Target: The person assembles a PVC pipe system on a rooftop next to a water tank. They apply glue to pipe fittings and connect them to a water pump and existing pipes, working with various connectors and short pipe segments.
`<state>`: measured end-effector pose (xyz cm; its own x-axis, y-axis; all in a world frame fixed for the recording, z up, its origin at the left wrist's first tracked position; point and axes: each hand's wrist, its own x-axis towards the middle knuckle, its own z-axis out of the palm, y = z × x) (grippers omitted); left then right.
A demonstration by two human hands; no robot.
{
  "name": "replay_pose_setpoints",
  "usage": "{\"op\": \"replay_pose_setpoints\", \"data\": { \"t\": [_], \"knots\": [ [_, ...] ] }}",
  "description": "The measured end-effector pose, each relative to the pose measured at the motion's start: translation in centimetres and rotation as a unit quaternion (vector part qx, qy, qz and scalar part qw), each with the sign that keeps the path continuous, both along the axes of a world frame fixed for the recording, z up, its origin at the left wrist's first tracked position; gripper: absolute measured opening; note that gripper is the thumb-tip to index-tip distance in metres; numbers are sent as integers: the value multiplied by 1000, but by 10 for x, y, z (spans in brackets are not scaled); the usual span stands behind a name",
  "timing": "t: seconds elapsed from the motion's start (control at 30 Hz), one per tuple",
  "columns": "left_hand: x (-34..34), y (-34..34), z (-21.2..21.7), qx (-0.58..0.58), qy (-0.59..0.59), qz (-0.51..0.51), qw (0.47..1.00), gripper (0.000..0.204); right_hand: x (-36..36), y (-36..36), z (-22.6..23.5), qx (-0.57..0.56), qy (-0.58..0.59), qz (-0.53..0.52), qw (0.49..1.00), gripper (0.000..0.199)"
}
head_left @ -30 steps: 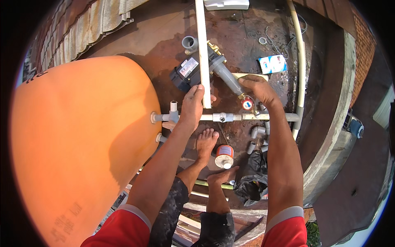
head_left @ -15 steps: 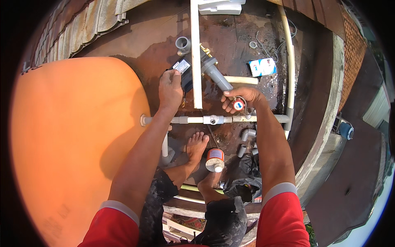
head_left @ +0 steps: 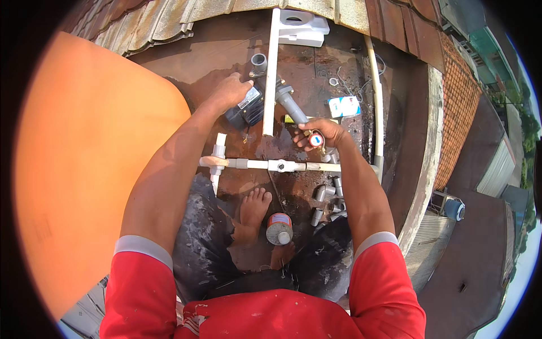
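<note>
A dark water pump (head_left: 245, 114) with a pale label lies beyond my feet. A grey pipe stub (head_left: 258, 62) stands at its far end, and a grey pipe (head_left: 292, 107) slants from it towards me. My left hand (head_left: 231, 91) grips the pump's far side, fingertips by the label. My right hand (head_left: 323, 133) is closed around the near end of the slanting pipe. Just below its fingers shows a round red-rimmed part (head_left: 316, 139) with a blue and white face; whether the hand holds it too, I cannot tell. A long white pipe (head_left: 271, 73) passes above the pump.
A large orange tank (head_left: 101, 158) fills the left. Nearer me runs a horizontal pipe with a valve (head_left: 280, 165). A can (head_left: 279, 229) stands by my feet, with grey pipe fittings (head_left: 324, 193) to its right. Farther off are a blue-white box (head_left: 344, 106) and white foam packing (head_left: 302, 38).
My view has shifted, showing more of my shirt and legs. My left hand has moved farther over the pump's far side. The right hand still grips the grey pipe.
</note>
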<state>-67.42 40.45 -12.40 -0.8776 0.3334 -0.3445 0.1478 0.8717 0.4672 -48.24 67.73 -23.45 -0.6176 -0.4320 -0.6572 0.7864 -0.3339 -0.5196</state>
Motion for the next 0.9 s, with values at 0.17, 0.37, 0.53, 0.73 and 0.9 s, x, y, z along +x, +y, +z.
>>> {"op": "replay_pose_setpoints", "data": {
  "t": [0.17, 0.37, 0.53, 0.73, 0.9],
  "knots": [
    [12, 8, 4, -87, -39, -161, 982, 61, 2, 3, -3, 34, 8, -32, 999, 55],
    [32, 0, -32, -111, -17, -189, 976, 46, 20, -2, -3, -12, 12, -21, 1000, 56],
    [20, 5, -27, -130, -8, -254, 958, 43, 31, 11, -13, 22, 21, -35, 999, 48],
    [12, -21, -36, -183, -9, -317, 931, 55, 20, -1, -14, 26, 27, -32, 999, 40],
    [25, -13, -48, -255, -92, -321, 907, 84, 10, -2, -20, -26, 19, -16, 999, 35]
  ]
}}
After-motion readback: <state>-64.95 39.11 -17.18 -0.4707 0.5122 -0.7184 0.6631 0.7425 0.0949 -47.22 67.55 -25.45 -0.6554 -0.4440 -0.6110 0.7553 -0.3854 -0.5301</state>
